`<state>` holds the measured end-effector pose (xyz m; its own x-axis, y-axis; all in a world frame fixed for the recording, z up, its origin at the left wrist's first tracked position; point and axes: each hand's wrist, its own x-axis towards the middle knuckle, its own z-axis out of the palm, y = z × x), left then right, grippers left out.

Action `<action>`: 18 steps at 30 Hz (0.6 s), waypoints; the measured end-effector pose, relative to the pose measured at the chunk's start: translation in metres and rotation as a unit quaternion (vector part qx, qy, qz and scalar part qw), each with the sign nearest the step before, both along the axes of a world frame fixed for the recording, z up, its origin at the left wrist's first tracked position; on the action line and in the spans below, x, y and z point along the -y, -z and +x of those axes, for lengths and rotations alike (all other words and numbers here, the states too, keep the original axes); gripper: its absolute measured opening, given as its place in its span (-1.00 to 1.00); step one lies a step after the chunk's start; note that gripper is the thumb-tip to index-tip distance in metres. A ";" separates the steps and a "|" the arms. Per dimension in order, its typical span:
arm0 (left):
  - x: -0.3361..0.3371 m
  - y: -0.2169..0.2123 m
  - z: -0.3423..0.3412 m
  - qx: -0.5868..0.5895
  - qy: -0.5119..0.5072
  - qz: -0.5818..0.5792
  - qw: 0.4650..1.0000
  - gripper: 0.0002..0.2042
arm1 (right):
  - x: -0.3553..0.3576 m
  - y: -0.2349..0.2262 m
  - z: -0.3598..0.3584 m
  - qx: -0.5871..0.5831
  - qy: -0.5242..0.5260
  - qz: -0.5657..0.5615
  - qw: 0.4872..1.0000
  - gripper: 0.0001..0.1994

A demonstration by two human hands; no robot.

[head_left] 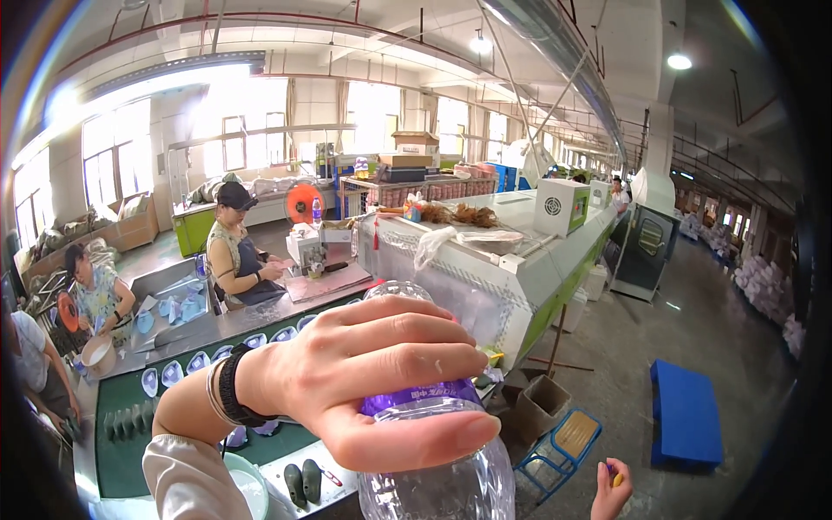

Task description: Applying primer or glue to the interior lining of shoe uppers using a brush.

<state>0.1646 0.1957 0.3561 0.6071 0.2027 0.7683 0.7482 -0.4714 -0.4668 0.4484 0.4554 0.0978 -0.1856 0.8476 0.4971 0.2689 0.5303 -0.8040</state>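
Note:
My left hand [381, 373] is wrapped round a large clear plastic bottle [433, 485] with a purple label, held up close in front of me. Its fingers cover much of the label, and the bottle's lower end runs out of view. Down at the right edge of the floor area, my right hand [612, 492] is closed, with a small yellow thing [616, 477] showing between its fingers; its kind is too small to make out. Beyond the bottle, a green conveyor belt [130, 451] carries white and purple shoe uppers [198, 361]. Two dark shoe lasts [303, 482] rest beside a pale round basin [247, 485].
A co-worker in a cap [236, 234] works across the belt; others are at the left. A long white and green machine [494, 251] stretches away. On the floor are a blue stool [559, 446], a cardboard box [542, 403] and a blue pallet [685, 416].

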 end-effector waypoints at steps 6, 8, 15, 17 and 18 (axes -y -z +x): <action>-0.019 0.001 0.001 0.005 0.046 -0.005 0.999 -0.49 | -0.011 0.009 -0.003 -0.011 0.003 0.020 1.000 -0.82; -0.025 0.001 0.003 0.006 0.067 -0.008 0.998 -0.49 | -0.007 0.002 -0.004 -0.008 0.009 0.036 0.999 -0.81; -0.041 -0.004 0.002 -0.033 0.063 -0.077 0.995 -0.53 | -0.002 0.006 0.012 -0.007 0.045 0.028 0.999 -0.78; -0.047 -0.003 0.002 -0.036 0.070 -0.080 0.994 -0.53 | -0.002 0.006 0.014 -0.008 0.055 0.025 0.998 -0.78; -0.046 -0.003 0.000 -0.038 0.076 -0.073 0.994 -0.54 | 0.001 0.006 0.016 -0.010 0.057 0.020 0.998 -0.77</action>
<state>0.1650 0.2421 0.3595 0.6947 0.2102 0.6879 0.6279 -0.6437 -0.4374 0.4640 0.4542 0.0922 -0.0795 0.8416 0.5342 0.3130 0.5299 -0.7882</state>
